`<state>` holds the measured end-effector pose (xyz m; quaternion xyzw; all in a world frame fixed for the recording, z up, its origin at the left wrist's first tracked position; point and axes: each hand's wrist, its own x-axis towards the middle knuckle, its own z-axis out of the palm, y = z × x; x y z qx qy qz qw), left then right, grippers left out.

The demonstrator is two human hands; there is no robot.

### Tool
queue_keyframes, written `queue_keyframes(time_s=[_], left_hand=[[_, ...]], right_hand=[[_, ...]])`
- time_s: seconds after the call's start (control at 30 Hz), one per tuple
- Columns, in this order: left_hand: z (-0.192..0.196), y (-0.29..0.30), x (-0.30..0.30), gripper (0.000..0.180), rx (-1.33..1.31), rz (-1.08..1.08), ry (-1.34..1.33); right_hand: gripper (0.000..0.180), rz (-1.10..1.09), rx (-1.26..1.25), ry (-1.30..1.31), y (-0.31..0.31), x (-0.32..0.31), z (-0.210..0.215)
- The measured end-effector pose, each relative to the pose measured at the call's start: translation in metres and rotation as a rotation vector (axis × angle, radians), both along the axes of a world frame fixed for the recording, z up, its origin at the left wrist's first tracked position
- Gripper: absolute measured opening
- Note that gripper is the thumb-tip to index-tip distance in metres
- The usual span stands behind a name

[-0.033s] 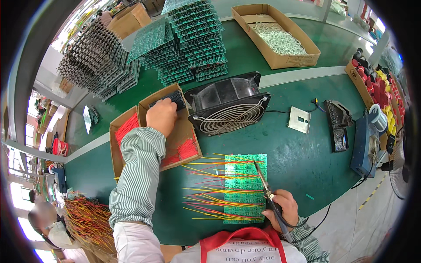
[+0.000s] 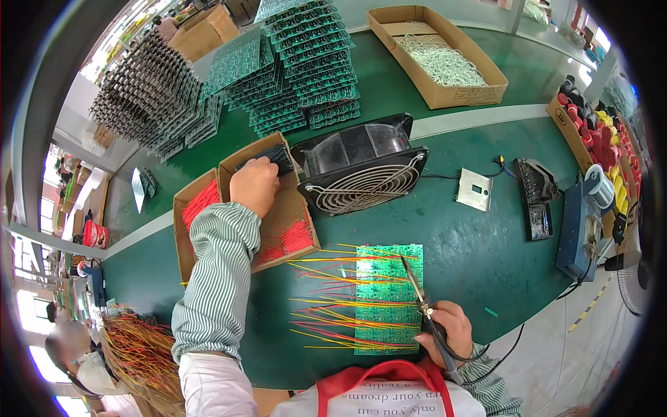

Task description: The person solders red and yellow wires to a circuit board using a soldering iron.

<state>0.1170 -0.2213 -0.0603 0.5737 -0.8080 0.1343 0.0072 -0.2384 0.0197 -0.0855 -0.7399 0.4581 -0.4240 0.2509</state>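
Observation:
My left hand (image 2: 255,184) is inside a cardboard box (image 2: 286,208), its fingers curled down at a bundle of black wires (image 2: 281,158). The fingertips are hidden, so what they grip does not show. Short red wires (image 2: 297,238) lie at the near end of that box. In my right hand (image 2: 453,328) is a soldering iron (image 2: 412,279), its tip pointing away from me over the upper part of a green circuit board panel (image 2: 389,291). Yellow and red wires (image 2: 318,301) lie across the panel in several groups and stick out to its left.
A black fan (image 2: 365,184) with a wire grille stands beyond the panel. Red wires (image 2: 201,205) fill another box compartment. Stacked circuit boards (image 2: 313,62) and a box of white rings (image 2: 445,62) are at the back. A blue soldering unit (image 2: 575,233) with a solder spool (image 2: 598,186) stands right.
My left hand has shifted very slightly to the left within the box. The soldering iron and the panel look the same.

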Motion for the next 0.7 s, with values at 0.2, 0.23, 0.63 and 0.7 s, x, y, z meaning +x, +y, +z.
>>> queue_keyframes(time_s=[0.2,0.23,0.63,0.7], left_hand=[[-0.007,0.005,0.001,0.008,-0.029,-0.023,0.057],[-0.005,0.006,-0.001,0.008,-0.042,-0.025,0.027],[0.031,0.031,0.003,0.008,0.012,-0.1,-0.045],[0.047,0.046,-0.006,0.008,0.009,-0.082,-0.151]], right_hand=[[0.048,0.064,0.01,0.031,-0.005,0.001,-0.002],[0.048,0.066,0.019,0.034,-0.005,0.001,-0.002],[0.047,-0.009,-0.013,0.025,-0.01,-0.005,-0.002],[0.048,-0.029,-0.016,0.041,-0.012,-0.01,0.001]])
